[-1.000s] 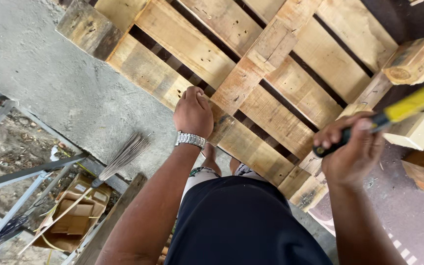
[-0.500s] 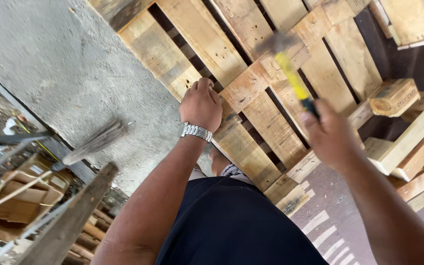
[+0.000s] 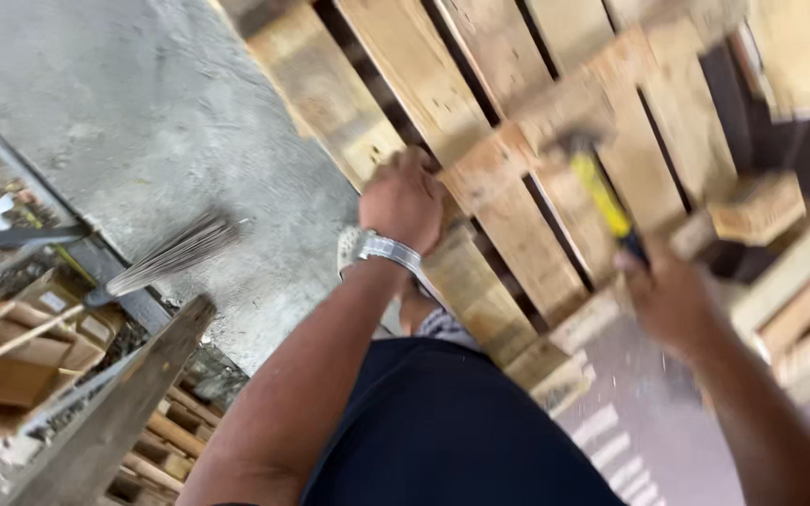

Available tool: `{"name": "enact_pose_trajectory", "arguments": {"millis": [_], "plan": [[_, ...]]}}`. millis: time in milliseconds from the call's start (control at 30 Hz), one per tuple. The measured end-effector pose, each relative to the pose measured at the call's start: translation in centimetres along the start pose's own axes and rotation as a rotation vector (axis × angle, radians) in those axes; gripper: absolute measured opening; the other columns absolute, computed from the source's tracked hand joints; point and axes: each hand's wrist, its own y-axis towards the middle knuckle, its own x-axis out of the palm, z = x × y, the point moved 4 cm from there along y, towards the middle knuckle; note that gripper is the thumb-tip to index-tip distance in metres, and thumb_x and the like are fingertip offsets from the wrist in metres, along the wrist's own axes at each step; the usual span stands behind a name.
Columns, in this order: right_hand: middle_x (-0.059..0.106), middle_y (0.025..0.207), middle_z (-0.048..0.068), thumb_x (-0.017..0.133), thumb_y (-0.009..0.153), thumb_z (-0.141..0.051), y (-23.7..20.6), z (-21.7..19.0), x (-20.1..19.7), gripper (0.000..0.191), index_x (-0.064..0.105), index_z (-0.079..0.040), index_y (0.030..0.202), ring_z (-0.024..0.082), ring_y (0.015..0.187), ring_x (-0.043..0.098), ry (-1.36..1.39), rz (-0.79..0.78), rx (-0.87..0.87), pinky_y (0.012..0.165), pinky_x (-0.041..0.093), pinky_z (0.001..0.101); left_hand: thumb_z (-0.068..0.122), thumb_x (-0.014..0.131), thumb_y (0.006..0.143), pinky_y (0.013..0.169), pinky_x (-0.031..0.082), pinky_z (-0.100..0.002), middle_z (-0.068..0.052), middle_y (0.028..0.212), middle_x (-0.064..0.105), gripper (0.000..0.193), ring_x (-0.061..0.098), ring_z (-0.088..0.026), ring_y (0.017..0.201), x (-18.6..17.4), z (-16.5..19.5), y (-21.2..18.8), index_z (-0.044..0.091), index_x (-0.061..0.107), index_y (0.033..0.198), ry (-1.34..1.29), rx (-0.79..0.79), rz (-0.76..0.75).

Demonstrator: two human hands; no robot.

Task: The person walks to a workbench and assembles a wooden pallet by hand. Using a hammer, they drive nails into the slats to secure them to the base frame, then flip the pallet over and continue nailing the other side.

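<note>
I am looking down at a wooden pallet (image 3: 508, 201) that is filling the upper middle and right of the frame. Its pale, rough slats are running diagonally, with dark gaps showing between them and a cross board lying over them. It is lying on grey concrete floor (image 3: 142, 112).

My left hand (image 3: 403, 199) is sitting in the centre of the frame, its grip curled shut and pressing down on the cross board where it meets a slat; I cannot tell whether anything is pinched inside the fist. A silver wristwatch (image 3: 375, 247) is circling that wrist.

My right hand (image 3: 669, 302) is blurring at right of centre, its grip wrapped tight round the dark lower end of a hammer (image 3: 602, 192). The yellow shaft is slanting up and left, and the dark head is meeting the cross board just right of my left hand.

A broom (image 3: 166, 255) is lying at left, with cardboard boxes (image 3: 35, 342) at the lower left.
</note>
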Motion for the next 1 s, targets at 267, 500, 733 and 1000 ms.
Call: {"name": "enact_pose_trajectory", "arguments": {"millis": [267, 500, 733, 1000], "plan": [[0.07, 0.101, 0.021, 0.048, 0.109, -0.04, 2.2, -0.9, 4.9, 0.039, 0.043, -0.016, 0.139, 0.043, 0.087, 0.067, -0.034, -0.012, 0.16, 0.075, 0.053, 0.0616, 0.013, 0.055, 0.096, 0.081, 0.054, -0.05, -0.012, 0.099, 0.071, 0.013, 0.068, -0.036, 0.092, 1.2, 0.1, -0.1, 0.009, 0.065, 0.104, -0.027, 0.06, 0.009], [0.068, 0.091, 0.025, 0.055, 0.106, -0.037, -0.2, 2.2, 3.9, 0.039, 0.054, -0.004, 0.126, 0.046, 0.086, 0.066, 0.264, 0.188, -0.008, 0.068, 0.054, 0.0546, 0.015, 0.055, 0.094, 0.079, 0.054, -0.05, -0.014, 0.098, 0.071, 0.017, 0.068, -0.036, 0.09, 0.6, 1.3, -0.1, 0.009, 0.065, 0.107, 0.006, 0.056, 0.005], [0.061, 0.083, 0.018, 0.05, 0.109, -0.043, 3.1, 3.3, 11.1, 0.056, 0.041, -0.007, 0.151, 0.029, 0.072, 0.065, -0.021, -0.174, 0.296, 0.057, 0.052, 0.0407, 0.015, 0.052, 0.096, 0.078, 0.055, -0.05, -0.013, 0.099, 0.072, 0.017, 0.069, -0.036, 0.091, 1.8, 0.4, -0.3, 0.011, 0.065, 0.106, 0.019, -0.031, -0.098], [0.066, 0.07, 0.016, 0.056, 0.098, -0.037, 0.3, 7.0, 8.6, 0.033, 0.056, -0.007, 0.112, 0.026, 0.064, 0.066, 0.466, -0.112, 0.172, 0.057, 0.049, 0.0396, 0.012, 0.05, 0.097, 0.08, 0.054, -0.051, -0.017, 0.105, 0.072, 0.022, 0.067, -0.04, 0.094, 2.2, 2.5, 0.0, 0.009, 0.067, 0.111, 0.056, 0.101, -0.037]]}}
